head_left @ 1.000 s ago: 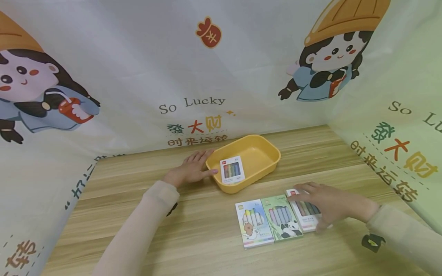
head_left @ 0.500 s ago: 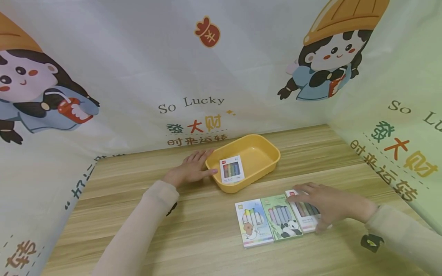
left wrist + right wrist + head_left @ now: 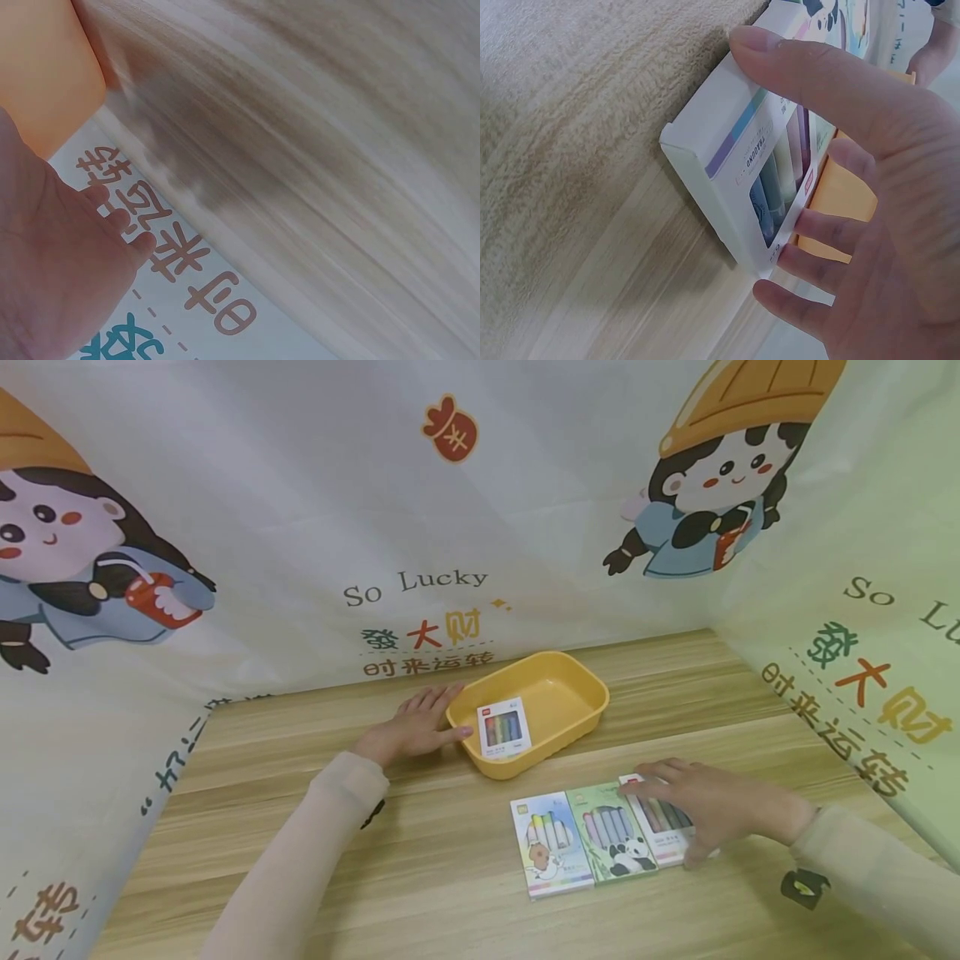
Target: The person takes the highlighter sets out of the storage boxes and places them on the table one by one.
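Note:
My left hand (image 3: 414,727) rests at the left end of a yellow tray (image 3: 577,737), its thumb on the rim and its extended fingers along the outer side. A white marker box (image 3: 504,728) with a window lies inside the tray. In front of it, a similar white marker box (image 3: 667,831) lies on the table under my right hand (image 3: 738,806). The right wrist view shows my right thumb (image 3: 757,45) at one edge of that box (image 3: 705,157), with fingertips at the opposite edge. Touching its left side are a green panda marker box (image 3: 611,835) and a light-blue one (image 3: 553,847).
The wood-grain table (image 3: 247,802) is enclosed by printed white cloth (image 3: 300,527) at the back and sides. The tray stands near the back cloth. A dark band (image 3: 806,887) sits at my right wrist.

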`<move>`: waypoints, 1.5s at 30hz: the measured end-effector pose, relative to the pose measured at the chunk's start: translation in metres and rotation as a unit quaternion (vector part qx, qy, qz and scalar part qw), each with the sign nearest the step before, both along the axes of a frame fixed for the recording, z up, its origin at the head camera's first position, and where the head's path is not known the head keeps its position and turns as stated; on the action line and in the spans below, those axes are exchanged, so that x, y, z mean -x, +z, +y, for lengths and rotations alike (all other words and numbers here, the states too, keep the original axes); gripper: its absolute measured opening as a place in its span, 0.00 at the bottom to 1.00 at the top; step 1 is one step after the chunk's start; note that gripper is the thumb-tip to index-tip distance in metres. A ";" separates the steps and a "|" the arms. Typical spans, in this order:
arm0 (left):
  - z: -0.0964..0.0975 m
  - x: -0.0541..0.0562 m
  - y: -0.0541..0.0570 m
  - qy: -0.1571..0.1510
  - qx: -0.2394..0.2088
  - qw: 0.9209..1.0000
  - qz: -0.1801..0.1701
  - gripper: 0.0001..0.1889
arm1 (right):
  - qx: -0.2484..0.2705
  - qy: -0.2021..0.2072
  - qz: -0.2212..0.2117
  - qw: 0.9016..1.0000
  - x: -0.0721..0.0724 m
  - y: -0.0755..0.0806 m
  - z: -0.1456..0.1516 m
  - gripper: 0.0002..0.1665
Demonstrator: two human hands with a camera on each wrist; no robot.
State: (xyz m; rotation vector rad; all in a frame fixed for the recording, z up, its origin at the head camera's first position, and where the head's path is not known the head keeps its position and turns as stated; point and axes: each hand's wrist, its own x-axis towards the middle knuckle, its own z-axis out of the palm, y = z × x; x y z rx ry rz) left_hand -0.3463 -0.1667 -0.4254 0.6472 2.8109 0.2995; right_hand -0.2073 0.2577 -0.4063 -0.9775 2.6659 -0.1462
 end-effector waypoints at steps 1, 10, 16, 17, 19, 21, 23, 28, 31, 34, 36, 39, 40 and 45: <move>0.000 0.000 0.000 0.000 0.001 1.000 0.000 0.50 | 0.001 -0.001 -0.001 1.000 0.000 -0.001 0.000 0.64; -0.001 0.000 0.001 -0.008 -0.005 1.000 0.007 0.50 | 0.007 0.001 -0.003 1.000 0.001 -0.003 0.000 0.65; 0.000 -0.002 0.002 -0.011 -0.011 1.000 0.008 0.52 | 0.011 0.001 0.002 1.000 0.000 -0.005 0.001 0.67; -0.001 -0.001 0.001 -0.012 -0.011 1.000 0.009 0.52 | 0.013 0.001 0.003 1.000 0.000 -0.005 0.002 0.67; -0.001 0.001 0.000 -0.013 -0.009 1.000 0.009 0.52 | 0.015 -0.003 -0.001 1.000 0.000 -0.005 0.001 0.67; -0.001 0.002 0.000 -0.011 -0.008 1.000 0.007 0.52 | 0.019 -0.003 -0.002 1.000 0.000 -0.005 0.001 0.67; 0.000 0.002 0.000 -0.009 -0.007 1.000 0.005 0.52 | 0.023 -0.001 -0.001 1.000 0.000 -0.005 0.002 0.67; -0.001 0.004 -0.003 -0.005 0.000 1.000 0.001 0.52 | 0.021 -0.007 -0.007 1.000 0.000 -0.006 0.002 0.69; -0.002 0.006 -0.006 -0.005 0.000 1.000 0.000 0.52 | 0.019 -0.012 -0.012 1.000 0.000 -0.006 0.002 0.69; -0.002 0.007 -0.007 -0.006 -0.005 1.000 0.000 0.51 | 0.019 -0.011 -0.011 1.000 0.000 -0.006 0.002 0.69; -0.002 0.008 -0.007 -0.006 -0.005 1.000 0.001 0.51 | 0.019 -0.011 -0.010 1.000 -0.001 -0.006 0.002 0.69; -0.002 0.008 -0.008 -0.007 -0.006 1.000 0.002 0.51 | 0.021 -0.008 -0.009 1.000 -0.002 -0.006 0.002 0.70; -0.003 0.009 -0.009 -0.007 -0.005 1.000 0.003 0.52 | 0.023 -0.008 -0.009 1.000 -0.002 -0.005 0.002 0.70; -0.004 0.010 -0.010 -0.008 -0.005 1.000 0.005 0.53 | 0.024 0.007 0.004 1.000 0.000 0.000 0.002 0.69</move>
